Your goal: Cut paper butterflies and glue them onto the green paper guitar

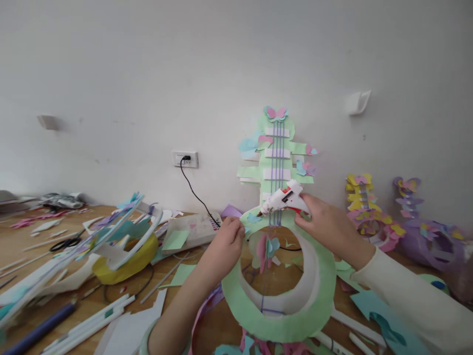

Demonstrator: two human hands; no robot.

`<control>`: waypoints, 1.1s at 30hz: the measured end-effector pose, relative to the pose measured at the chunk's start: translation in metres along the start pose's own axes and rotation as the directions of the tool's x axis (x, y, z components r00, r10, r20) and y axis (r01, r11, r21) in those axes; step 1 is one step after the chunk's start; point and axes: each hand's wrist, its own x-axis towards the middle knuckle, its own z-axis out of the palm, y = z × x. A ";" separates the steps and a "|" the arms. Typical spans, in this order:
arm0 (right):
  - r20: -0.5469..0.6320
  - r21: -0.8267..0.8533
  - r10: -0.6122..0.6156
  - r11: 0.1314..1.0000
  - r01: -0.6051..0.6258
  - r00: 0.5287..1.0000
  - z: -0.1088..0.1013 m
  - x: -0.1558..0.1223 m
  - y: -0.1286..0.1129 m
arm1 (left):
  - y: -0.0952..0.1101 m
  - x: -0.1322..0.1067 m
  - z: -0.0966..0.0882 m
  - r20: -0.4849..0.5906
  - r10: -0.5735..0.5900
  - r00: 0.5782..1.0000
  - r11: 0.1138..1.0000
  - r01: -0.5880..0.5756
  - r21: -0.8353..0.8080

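Note:
A green paper guitar stands upright in front of me, with a round holed body, purple strings and paper butterflies along its neck. In my right hand is a white hot glue gun, its nozzle slanting down to the left near the upper left rim of the body. My left hand is closed at that same rim, beside a small blue paper piece. Whatever sits between its fingers is hidden. A pink and blue paper butterfly hangs across the hole.
A white and yellow paper craft lies at left, near black-handled scissors. White sticks and paper scraps spread over the wooden table. Smaller yellow-pink and purple guitars stand at right. A black cable hangs from the wall socket.

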 end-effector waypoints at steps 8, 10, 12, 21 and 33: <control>0.077 0.015 0.047 0.999 -0.048 0.996 -0.004 0.001 -0.003 | 0.002 -0.001 -0.001 -0.009 0.010 1.000 1.000 -0.010 0.000; 0.089 0.045 0.073 0.996 -0.077 0.993 -0.006 0.000 -0.004 | 0.003 -0.001 -0.002 -0.007 0.005 1.000 1.000 -0.005 0.001; 0.111 0.088 0.108 0.989 -0.118 0.988 -0.007 -0.001 -0.004 | 0.003 0.000 -0.002 -0.005 -0.001 1.000 1.000 0.001 0.004; 0.151 0.252 0.229 0.932 -0.261 0.962 0.000 -0.005 0.006 | -0.003 0.001 -0.001 -0.030 0.018 0.999 1.000 -0.018 -0.012; 0.216 0.727 0.592 0.434 -0.533 0.777 0.016 -0.053 0.057 | -0.008 0.003 -0.006 -0.091 0.041 0.995 0.999 -0.043 -0.027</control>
